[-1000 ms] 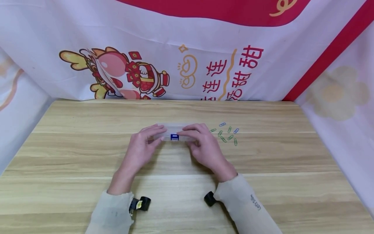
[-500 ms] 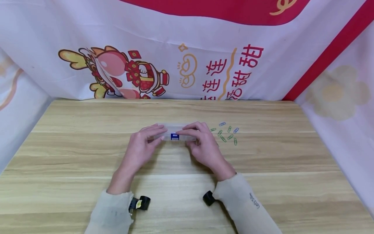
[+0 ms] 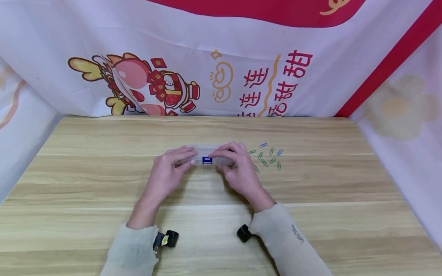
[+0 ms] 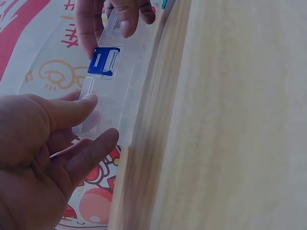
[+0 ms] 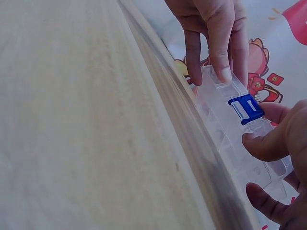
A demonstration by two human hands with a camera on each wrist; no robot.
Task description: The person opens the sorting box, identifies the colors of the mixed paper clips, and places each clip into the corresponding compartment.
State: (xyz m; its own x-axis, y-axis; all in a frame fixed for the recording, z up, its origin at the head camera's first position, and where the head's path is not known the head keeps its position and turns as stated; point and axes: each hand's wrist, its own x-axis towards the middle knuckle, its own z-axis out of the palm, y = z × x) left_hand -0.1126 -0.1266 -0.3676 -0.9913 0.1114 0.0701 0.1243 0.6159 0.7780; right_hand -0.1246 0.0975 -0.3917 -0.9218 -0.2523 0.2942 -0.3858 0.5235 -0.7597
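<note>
A clear plastic storage box (image 3: 205, 148) with a blue latch (image 3: 207, 160) on its front side sits on the table between both hands. At its left end, my left hand (image 3: 167, 172) holds it, thumb at the front and fingers over the top. My right hand (image 3: 241, 168) grips the right end the same way, its index finger reaching to the latch. In the left wrist view the latch (image 4: 104, 61) lies flat against the box front (image 4: 108, 105). From the right wrist view, dividing walls show through the clear box (image 5: 230, 139); I cannot make out any contents.
Several green paper clips (image 3: 264, 163) and blue paper clips (image 3: 279, 152) lie scattered just right of the right hand. The wooden table (image 3: 207, 237) ends at a printed cloth (image 3: 193, 30) behind, with more cloth at both sides.
My right hand and forearm have shifted slightly left, so a green paper clip beside that hand shows more. The left hand keeps its hold, and the box stays in place.
</note>
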